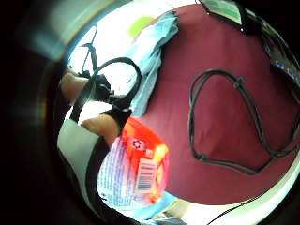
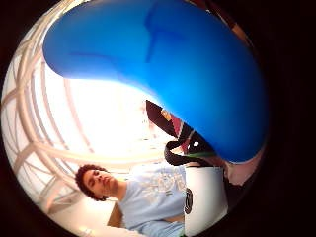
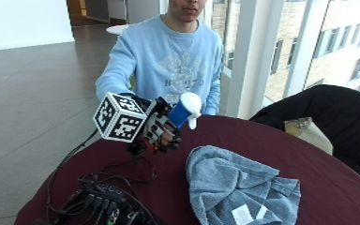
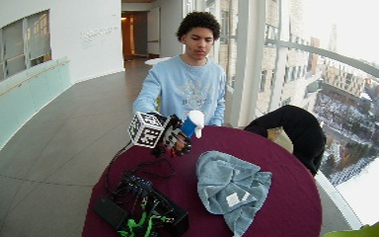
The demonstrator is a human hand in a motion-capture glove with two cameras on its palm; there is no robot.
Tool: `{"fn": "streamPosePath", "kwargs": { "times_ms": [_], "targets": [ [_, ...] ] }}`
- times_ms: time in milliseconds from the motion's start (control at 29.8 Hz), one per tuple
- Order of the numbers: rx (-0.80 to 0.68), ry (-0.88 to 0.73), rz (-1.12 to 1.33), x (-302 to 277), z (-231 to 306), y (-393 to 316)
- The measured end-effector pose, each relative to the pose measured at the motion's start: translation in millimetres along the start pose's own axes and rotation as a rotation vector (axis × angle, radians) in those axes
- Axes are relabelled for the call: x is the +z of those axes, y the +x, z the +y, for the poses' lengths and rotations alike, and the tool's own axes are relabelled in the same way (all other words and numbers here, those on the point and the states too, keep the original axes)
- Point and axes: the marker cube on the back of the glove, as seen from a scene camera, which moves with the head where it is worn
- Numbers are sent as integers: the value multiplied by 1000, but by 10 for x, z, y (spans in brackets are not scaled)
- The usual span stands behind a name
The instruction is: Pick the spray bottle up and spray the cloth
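Observation:
My gloved right hand (image 3: 157, 131) grips the spray bottle (image 3: 184, 111) and holds it up above the maroon table (image 3: 304, 159), left of the cloth. The bottle's blue and white head points toward the cloth side. Its orange label (image 1: 145, 164) shows close to my palm in the little finger side view, and its blue head (image 2: 168, 64) fills the thumb side view. The grey-blue cloth (image 3: 236, 187) lies crumpled on the table, in front of and to the right of the hand (image 4: 175, 138). The same cloth (image 4: 232, 190) shows a white tag in the wide view.
A black power strip with cables (image 3: 105, 201) lies on the table's near left. A looped black cable (image 1: 225, 122) rests on the tablecloth below the hand. A dark coat over a chair (image 3: 330, 117) stands at the right, beyond the table edge.

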Motion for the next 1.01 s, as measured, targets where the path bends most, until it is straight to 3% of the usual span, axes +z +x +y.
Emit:
{"fn": "streamPosePath", "kwargs": {
  "times_ms": [369, 1006],
  "targets": [
    [106, -168, -13, 95, -144, -33],
    [195, -245, 46, 248, -206, -85]
  ]
}}
